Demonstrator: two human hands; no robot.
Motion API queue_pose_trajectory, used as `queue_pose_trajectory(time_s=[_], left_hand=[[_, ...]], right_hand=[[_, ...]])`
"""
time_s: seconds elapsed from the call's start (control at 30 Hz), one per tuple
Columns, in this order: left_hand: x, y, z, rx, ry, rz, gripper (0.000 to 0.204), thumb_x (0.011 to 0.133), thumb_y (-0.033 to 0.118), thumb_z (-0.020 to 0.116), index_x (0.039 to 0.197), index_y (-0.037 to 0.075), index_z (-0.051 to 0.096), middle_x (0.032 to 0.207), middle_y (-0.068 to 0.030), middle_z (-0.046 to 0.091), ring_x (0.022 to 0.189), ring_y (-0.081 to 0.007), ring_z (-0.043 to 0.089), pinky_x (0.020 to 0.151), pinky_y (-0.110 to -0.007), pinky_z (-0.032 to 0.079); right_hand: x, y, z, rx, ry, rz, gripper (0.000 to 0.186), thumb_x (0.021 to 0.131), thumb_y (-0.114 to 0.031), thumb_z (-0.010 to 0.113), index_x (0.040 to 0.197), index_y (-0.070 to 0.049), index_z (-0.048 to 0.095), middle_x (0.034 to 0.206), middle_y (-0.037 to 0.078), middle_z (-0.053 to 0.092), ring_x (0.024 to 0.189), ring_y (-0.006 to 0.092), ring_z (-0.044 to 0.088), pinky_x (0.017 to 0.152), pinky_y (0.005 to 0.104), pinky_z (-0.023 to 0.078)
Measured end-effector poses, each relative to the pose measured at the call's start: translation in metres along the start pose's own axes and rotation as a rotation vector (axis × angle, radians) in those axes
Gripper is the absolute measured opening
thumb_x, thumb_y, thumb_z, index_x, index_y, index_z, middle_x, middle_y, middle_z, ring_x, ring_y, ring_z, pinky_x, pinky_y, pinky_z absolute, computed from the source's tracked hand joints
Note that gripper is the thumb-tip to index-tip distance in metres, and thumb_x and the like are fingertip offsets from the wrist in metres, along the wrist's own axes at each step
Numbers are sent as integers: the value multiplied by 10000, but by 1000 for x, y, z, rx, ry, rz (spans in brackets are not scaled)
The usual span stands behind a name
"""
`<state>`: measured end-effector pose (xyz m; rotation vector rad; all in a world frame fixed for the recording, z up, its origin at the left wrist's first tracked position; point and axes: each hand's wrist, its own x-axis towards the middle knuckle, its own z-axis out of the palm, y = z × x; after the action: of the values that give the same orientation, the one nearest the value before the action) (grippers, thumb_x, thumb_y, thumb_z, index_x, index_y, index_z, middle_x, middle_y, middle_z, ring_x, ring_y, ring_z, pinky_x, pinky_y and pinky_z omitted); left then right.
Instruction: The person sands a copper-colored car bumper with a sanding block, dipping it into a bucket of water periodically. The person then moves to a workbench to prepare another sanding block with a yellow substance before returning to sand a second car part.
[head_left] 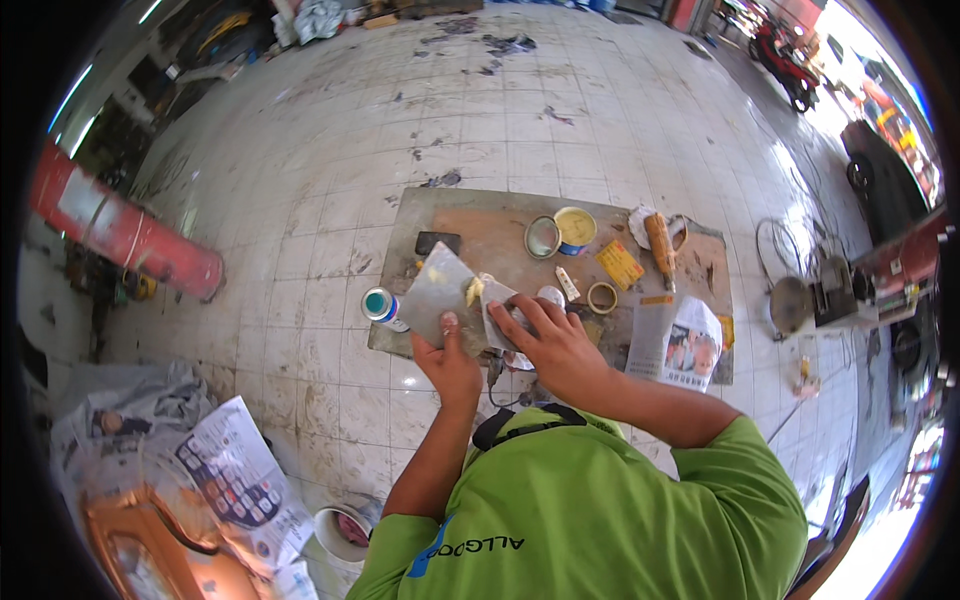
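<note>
My left hand [450,368] grips a flat grey plate [436,285] by its near edge, thumb on top. In my right hand [560,345] is a flat grey spreader [494,318], its fingers pressed along the top. A lump of pale yellow putty [474,290] clings to the spreader's far edge, close against the plate. Left of the plate stands a can with a teal cap [380,304]. Beyond my right hand are an open tin of yellow paste [575,226], its round lid [543,238] and a small white tube [567,284].
The grey board [415,213] on the tiled floor also carries a dark block [438,243], a yellow packet [620,264], a tape roll [602,297], a brown cylinder [660,246] and newspaper [676,342]. A white bucket [328,520] and an orange panel [170,550] lie near left; a red post [130,228] farther left.
</note>
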<state>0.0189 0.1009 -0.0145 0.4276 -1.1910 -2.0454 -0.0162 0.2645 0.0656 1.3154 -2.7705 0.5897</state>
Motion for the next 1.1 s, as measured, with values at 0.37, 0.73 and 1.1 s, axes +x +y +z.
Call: queue_pose_trajectory(time_s=[0.37,0.73,1.1], left_hand=[[-14,-7,-41,-223,9,-384,452,1060,238,589,1452,49,469,1370,-113,593,1197,-273,626,1020,-482,521],[-16,5,-3,180,110,-93,319,1038,130,635,1313,-23,578,1224,-90,670,1077,-156,629,951,-311,505],[-27,2,7,319,189,53,284,1017,127,662,1238,-46,615,1140,-87,685,1012,-136,618,911,-295,496]], right_hand=[[-7,91,72,1630,115,504,772,830,119,550,1553,-103,397,1371,84,594,1187,220,603,982,370,496],[-7,77,12,1075,-164,-40,622,876,116,524,1469,-34,413,1307,193,602,1280,301,591,1072,404,456],[-3,62,14,719,-241,-60,642,900,65,522,1511,-8,340,1379,294,533,1211,522,578,1023,516,497]])
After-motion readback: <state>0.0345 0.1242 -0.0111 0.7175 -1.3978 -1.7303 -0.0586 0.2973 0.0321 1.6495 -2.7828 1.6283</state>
